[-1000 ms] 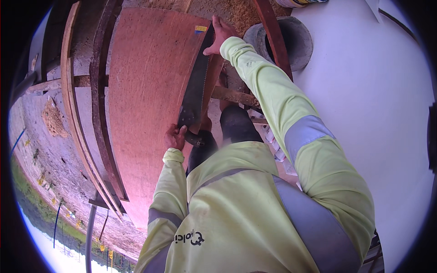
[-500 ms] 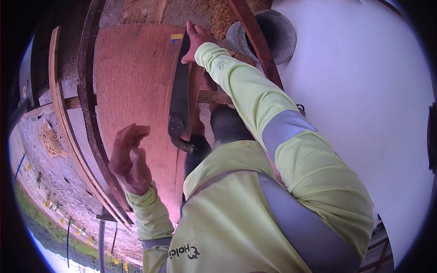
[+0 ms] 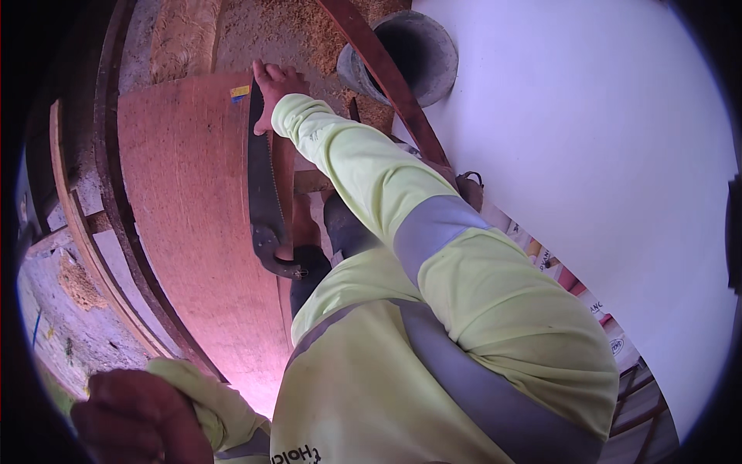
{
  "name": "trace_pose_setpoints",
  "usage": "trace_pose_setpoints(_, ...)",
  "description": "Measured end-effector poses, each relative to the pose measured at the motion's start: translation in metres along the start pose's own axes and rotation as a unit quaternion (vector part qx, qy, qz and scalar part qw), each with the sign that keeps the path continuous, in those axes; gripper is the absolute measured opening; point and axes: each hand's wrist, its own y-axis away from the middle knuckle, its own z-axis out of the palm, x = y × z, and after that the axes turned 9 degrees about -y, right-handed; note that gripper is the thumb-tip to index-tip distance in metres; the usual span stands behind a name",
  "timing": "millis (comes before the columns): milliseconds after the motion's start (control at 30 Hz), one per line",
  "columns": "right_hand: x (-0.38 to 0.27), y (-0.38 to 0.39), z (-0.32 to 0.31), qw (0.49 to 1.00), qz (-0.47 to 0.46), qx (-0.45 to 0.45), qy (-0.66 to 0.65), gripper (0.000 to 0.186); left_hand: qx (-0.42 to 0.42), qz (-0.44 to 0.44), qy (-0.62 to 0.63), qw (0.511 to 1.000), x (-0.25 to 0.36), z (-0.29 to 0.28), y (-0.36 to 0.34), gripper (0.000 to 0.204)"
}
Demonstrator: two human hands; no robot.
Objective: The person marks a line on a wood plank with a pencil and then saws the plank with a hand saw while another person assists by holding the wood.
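Observation:
A reddish-brown wooden board (image 3: 178, 185) stretches in front of me, with a small yellow-and-blue sticker (image 3: 239, 93) near its far edge. Along its right side lies a handsaw (image 3: 263, 185), its curved handle toward my body and its toothed edge facing right. My right hand (image 3: 277, 91) reaches out to the far end of the blade and is closed round it, thumb on the near side. Raised at the lower left, apart from the board, my left hand (image 3: 143, 417) is curled with fingers folded. Its palm is hidden, so anything inside cannot be made out.
A grey round container (image 3: 440, 66) stands at the far right behind a reddish beam (image 3: 390, 87). Sawdust (image 3: 297, 35) covers the ground beyond the board. A dark beam (image 3: 110, 155) and a pale wooden strip (image 3: 62, 158) run along the left. A white surface (image 3: 580, 155) fills the right.
My left hand has left the space over the board, moving down, left and closer, and its fingers have folded. My right hand stays on the saw. The view has shifted slightly.

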Motion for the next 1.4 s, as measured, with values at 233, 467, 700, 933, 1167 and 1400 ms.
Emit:
trace_pose_setpoints(233, 0.004, 0.0, 0.001, 1.0, -0.007, 0.016, -0.001, 0.126, -0.26, -0.263, -0.526, 0.765, -0.249, 0.007, 0.085, 0.022)
trace_pose_setpoints(467, 0.018, -0.004, 0.009, 0.999, -0.01, 0.051, -0.003, 0.126, -0.285, -0.259, -0.539, 0.749, -0.311, 0.035, 0.068, 0.022)
trace_pose_setpoints(700, 0.021, -0.006, 0.013, 0.998, -0.013, 0.06, -0.01, 0.126, -0.318, -0.248, -0.565, 0.72, -0.331, 0.041, 0.061, 0.022)
trace_pose_setpoints(933, 0.017, -0.005, 0.009, 0.999, -0.022, 0.042, -0.003, 0.128, -0.341, -0.223, -0.566, 0.717, -0.327, 0.029, 0.058, 0.018)
trace_pose_setpoints(1167, 0.02, -0.004, 0.006, 1.0, -0.005, 0.024, 0.0, 0.123, -0.393, -0.261, -0.528, 0.706, -0.258, -0.052, 0.16, 0.012)
trace_pose_setpoints(1400, 0.016, -0.003, 0.002, 1.0, -0.01, 0.018, 0.004, 0.124, -0.313, -0.214, -0.523, 0.764, -0.304, -0.013, 0.125, 0.012)
